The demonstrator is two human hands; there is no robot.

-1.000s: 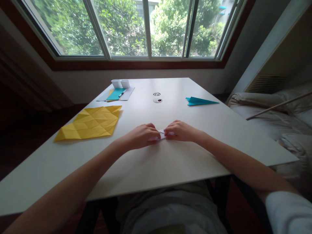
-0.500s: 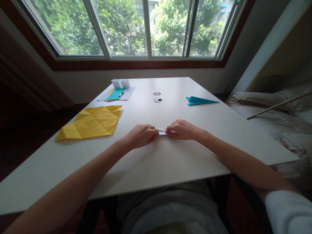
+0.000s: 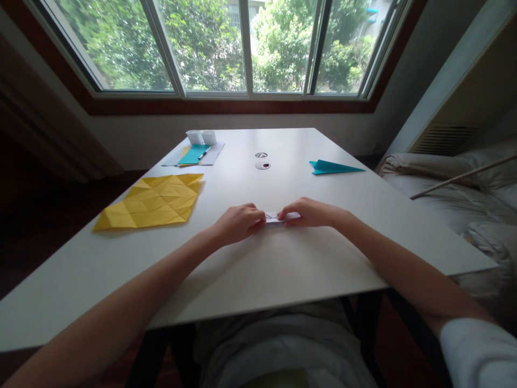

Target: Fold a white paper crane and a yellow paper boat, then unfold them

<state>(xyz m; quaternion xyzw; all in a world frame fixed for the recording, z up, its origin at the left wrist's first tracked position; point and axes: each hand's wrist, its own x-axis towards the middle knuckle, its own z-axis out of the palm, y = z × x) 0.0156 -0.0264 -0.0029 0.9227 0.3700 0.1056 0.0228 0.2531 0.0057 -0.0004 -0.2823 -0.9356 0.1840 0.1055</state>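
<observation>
Both hands pinch a small folded white paper (image 3: 278, 217) flat on the tabletop (image 3: 283, 258). The left hand (image 3: 239, 223) has a closed grip on its left end, the right hand (image 3: 309, 213) on its right end, so the paper lies between them.

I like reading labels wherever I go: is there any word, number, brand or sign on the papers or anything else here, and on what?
No text can be read anywhere.
Small white paper held between the left hand and right hand: dark marks, too small to read.
Yellow creased sheet, teal paper plane, teal sheet: blank.
Round discs on the table: blurred, nothing legible.
</observation>
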